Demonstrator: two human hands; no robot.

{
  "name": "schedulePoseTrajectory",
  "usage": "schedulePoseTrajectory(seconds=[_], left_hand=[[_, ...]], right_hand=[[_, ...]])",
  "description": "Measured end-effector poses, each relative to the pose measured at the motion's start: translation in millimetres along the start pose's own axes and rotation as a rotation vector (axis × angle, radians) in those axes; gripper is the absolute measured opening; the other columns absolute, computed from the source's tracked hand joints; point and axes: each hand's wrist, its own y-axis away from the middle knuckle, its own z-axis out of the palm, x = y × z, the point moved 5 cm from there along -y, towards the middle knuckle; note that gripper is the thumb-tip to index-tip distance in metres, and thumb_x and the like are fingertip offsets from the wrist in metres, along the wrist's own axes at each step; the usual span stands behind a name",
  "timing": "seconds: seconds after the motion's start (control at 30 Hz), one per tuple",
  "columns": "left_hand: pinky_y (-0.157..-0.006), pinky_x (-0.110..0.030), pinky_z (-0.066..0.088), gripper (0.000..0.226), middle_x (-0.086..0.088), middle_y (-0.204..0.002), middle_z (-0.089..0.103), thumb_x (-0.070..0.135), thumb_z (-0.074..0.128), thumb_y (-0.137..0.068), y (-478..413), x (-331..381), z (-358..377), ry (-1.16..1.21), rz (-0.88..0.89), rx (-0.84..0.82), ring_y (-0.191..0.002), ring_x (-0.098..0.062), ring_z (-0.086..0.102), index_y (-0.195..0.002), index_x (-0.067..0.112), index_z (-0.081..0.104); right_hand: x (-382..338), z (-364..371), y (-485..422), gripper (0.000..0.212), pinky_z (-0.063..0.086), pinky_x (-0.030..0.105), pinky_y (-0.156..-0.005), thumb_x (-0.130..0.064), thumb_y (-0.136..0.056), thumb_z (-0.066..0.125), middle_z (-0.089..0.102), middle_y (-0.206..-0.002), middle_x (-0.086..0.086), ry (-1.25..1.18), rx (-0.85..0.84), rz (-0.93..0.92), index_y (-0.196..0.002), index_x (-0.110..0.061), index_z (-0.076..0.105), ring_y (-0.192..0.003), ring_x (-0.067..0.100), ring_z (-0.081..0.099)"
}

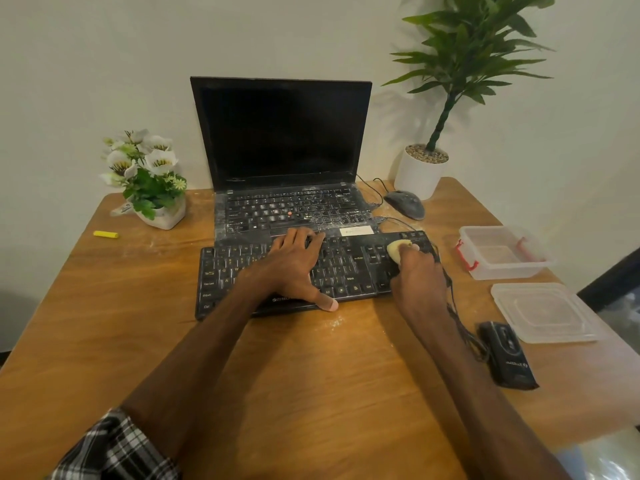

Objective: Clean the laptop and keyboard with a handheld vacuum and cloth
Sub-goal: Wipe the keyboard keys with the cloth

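A black keyboard [311, 271] lies at the centre of the frame on the wooden worktop [104, 323], just in front of an open laptop [284, 150] whose screen is dark and whose keys are dusted with white powder. The left hand [294, 268] lies flat with spread fingers on the middle of the keyboard, its thumb reaching over the near edge; it holds nothing. The right hand [419, 275] is closed around a small pale yellow cloth [398, 249], pressing it onto the right end of the keyboard. A dark handheld vacuum [507, 355] lies at the lower right of the frame, apart from both hands. Above it sit a clear lid [543, 313] and a clear container [502, 252] with red clips. A mouse [405, 203] rests right of the laptop, near a white potted plant [420, 174]. A flower pot [149, 181] and a yellow stick [105, 234] sit at the left.
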Motion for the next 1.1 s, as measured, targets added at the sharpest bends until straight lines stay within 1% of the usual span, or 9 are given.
schedulePoseTrajectory(seconds=[0.07,0.13,0.2,0.27,0.37,0.47,0.63,0.93,1.1], left_hand=[[-0.126,-0.054,0.005,0.148,-0.004,-0.168,-0.002,0.090,0.071,-0.062,-1,-1,0,0.001,0.000,0.003,-0.155,-0.032,-0.001,-0.165,0.022,-0.010],[-0.126,-0.054,0.006,0.148,-0.004,-0.168,-0.001,0.090,0.071,-0.061,-1,-1,0,0.003,0.000,0.000,-0.155,-0.032,-0.001,-0.165,0.022,-0.010],[-0.126,-0.054,0.006,0.148,-0.004,-0.168,-0.001,0.089,0.071,-0.062,-1,0,-1,0.006,0.001,-0.001,-0.155,-0.032,0.000,-0.165,0.022,-0.010],[-0.126,-0.054,0.006,0.148,-0.004,-0.168,0.000,0.089,0.072,-0.062,0,0,-1,0.010,0.003,-0.002,-0.155,-0.032,0.000,-0.165,0.021,-0.009],[-0.127,-0.054,0.006,0.147,-0.003,-0.168,0.000,0.088,0.072,-0.062,2,0,-2,0.016,0.007,0.010,-0.155,-0.031,0.000,-0.165,0.021,-0.008],[-0.126,-0.054,0.007,0.146,-0.003,-0.167,0.001,0.088,0.073,-0.063,2,1,-3,0.015,0.007,0.004,-0.154,-0.031,0.001,-0.165,0.021,-0.008],[-0.125,-0.053,0.002,0.146,-0.005,-0.168,-0.002,0.086,0.073,-0.065,4,4,-4,0.010,-0.006,-0.003,-0.155,-0.031,-0.002,-0.165,0.020,-0.010],[-0.125,-0.053,0.008,0.148,-0.004,-0.165,0.004,0.089,0.072,-0.061,1,1,-2,0.001,0.000,0.019,-0.153,-0.031,0.004,-0.165,0.020,-0.008],[-0.125,-0.053,0.009,0.150,-0.003,-0.165,0.003,0.092,0.070,-0.058,-2,0,1,-0.010,-0.008,0.015,-0.153,-0.033,0.004,-0.165,0.022,-0.008]], right_hand=[[-1,0,0,0.046,0.056,0.042,-0.091,-0.003,-0.089,0.068,0.066,-0.125,0.015,-0.030,-0.020,-0.027,-0.134,-0.007,0.057,-0.112,0.031,0.065],[3,-6,-3,0.051,0.055,0.040,-0.094,0.000,-0.087,0.068,0.068,-0.127,0.014,-0.180,-0.023,-0.066,-0.136,-0.009,0.060,-0.113,0.028,0.064],[14,-19,-11,0.050,0.052,0.031,-0.088,0.002,-0.086,0.067,0.069,-0.126,0.010,-0.312,0.033,-0.076,-0.134,-0.011,0.063,-0.109,0.022,0.065],[29,-29,-17,0.049,0.051,0.028,-0.081,0.004,-0.084,0.067,0.072,-0.121,0.010,-0.359,0.122,-0.034,-0.132,-0.009,0.066,-0.100,0.020,0.065],[43,-24,-22,0.049,0.055,0.037,-0.087,0.002,-0.083,0.071,0.070,-0.121,0.015,-0.291,0.154,0.061,-0.131,-0.007,0.066,-0.104,0.027,0.065],[34,-9,-17,0.049,0.050,0.036,-0.090,0.001,-0.083,0.076,0.064,-0.125,0.016,-0.185,0.128,0.041,-0.130,-0.005,0.064,-0.109,0.028,0.061],[21,-1,-13,0.048,0.056,0.045,-0.090,-0.004,-0.083,0.077,0.063,-0.122,0.016,-0.131,0.125,0.053,-0.129,-0.005,0.065,-0.107,0.029,0.060],[-20,4,11,0.047,0.045,0.031,-0.095,-0.004,-0.089,0.069,0.056,-0.127,0.013,-0.120,0.117,0.032,-0.135,-0.006,0.060,-0.119,0.024,0.048],[-34,6,18,0.046,0.045,0.032,-0.095,-0.002,-0.088,0.068,0.056,-0.125,0.012,-0.142,0.115,-0.054,-0.133,-0.006,0.062,-0.119,0.024,0.049]])
